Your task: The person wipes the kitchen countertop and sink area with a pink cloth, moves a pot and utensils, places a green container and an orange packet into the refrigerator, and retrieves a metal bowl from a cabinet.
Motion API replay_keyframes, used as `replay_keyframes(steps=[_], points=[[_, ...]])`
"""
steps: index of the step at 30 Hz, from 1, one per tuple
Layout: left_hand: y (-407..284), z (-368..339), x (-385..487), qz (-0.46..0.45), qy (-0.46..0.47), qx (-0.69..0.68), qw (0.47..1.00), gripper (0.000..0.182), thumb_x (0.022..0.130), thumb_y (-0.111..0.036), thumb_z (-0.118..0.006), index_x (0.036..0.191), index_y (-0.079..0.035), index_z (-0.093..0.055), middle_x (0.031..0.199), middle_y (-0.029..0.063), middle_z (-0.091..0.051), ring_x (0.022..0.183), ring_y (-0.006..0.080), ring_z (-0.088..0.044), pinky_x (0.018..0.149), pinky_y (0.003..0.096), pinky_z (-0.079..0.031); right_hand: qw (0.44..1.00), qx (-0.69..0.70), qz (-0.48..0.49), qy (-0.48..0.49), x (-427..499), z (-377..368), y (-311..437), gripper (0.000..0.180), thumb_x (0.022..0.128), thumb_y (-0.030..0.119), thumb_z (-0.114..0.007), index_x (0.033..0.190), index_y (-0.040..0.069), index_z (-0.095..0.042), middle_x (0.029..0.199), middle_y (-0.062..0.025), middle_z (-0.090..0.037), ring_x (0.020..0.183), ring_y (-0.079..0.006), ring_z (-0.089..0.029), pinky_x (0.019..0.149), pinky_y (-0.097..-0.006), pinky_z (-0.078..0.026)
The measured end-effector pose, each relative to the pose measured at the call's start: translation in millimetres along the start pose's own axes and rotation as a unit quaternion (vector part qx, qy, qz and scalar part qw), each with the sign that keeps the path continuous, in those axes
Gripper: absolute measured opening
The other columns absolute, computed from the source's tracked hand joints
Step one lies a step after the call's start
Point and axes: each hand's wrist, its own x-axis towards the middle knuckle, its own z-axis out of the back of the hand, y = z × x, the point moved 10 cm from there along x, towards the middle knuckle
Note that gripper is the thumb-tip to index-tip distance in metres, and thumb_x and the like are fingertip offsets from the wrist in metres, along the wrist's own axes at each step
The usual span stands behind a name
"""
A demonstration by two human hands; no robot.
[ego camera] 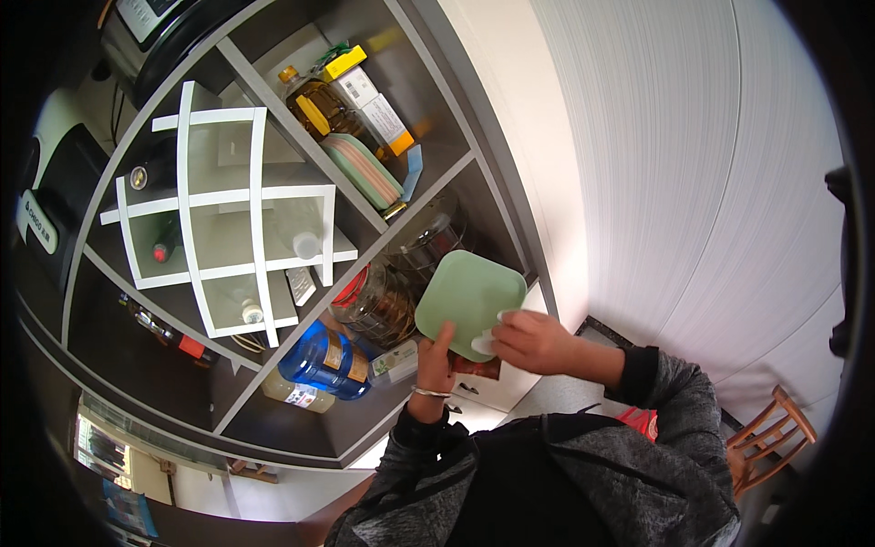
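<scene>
A light green square plate (472,297) with rounded corners is held up by my left hand (435,366), its thumb lying over the plate's near rim. My right hand (536,342) pinches a crumpled white tissue (484,344) at the plate's right lower edge. Beneath the plate, a red packet (476,368) shows partly; whether my left hand touches it I cannot tell. Similar green and pink plates (362,171) stand on edge in a stack in the upper shelf compartment, beside a bottle of golden oil (321,109).
Dark shelving with grey-edged dividers (307,147) stands before me. It holds a white lattice rack (222,195) with bottles, large glass jars (376,308), a blue plastic jug (327,359) and small boxes (383,123). A pale wall (656,150) and wooden chair (772,437) are at right.
</scene>
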Motion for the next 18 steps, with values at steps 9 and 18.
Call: replay_keyframes(steps=[9, 18], points=[[-7.3, 14.9, -21.1, -0.053, 0.108, 0.022, 0.992, 0.059, 0.095, -0.043, -0.048, 0.111, 0.013, -0.058, 0.117, 0.021, -0.059, 0.109, 0.0273, -0.058, 0.097, 0.038, -0.045, 0.914, 0.082, -0.278, -0.283, 49.4, 87.5, -160.8, 0.013, 0.081, 0.004, -0.066, 0.09, -0.002, -0.059, 0.07, -0.0122, -0.054, 0.058, -0.0211, -0.051, 0.055, -0.0293, -0.041], [-22.2, 58.5, -59.8, -0.125, 0.023, -0.01, 0.992, 0.053, 0.096, -0.036, -0.047, 0.111, 0.014, -0.058, 0.118, 0.0209, -0.058, 0.109, 0.0269, -0.057, 0.099, 0.0374, -0.042, 0.918, 0.193, -0.308, -0.16, 172.5, -12.2, -244.7, 0.02, 0.082, 0.009, -0.065, 0.096, -0.003, -0.058, 0.072, -0.0149, -0.057, 0.063, -0.0199, -0.052, 0.06, -0.0319, -0.043]])
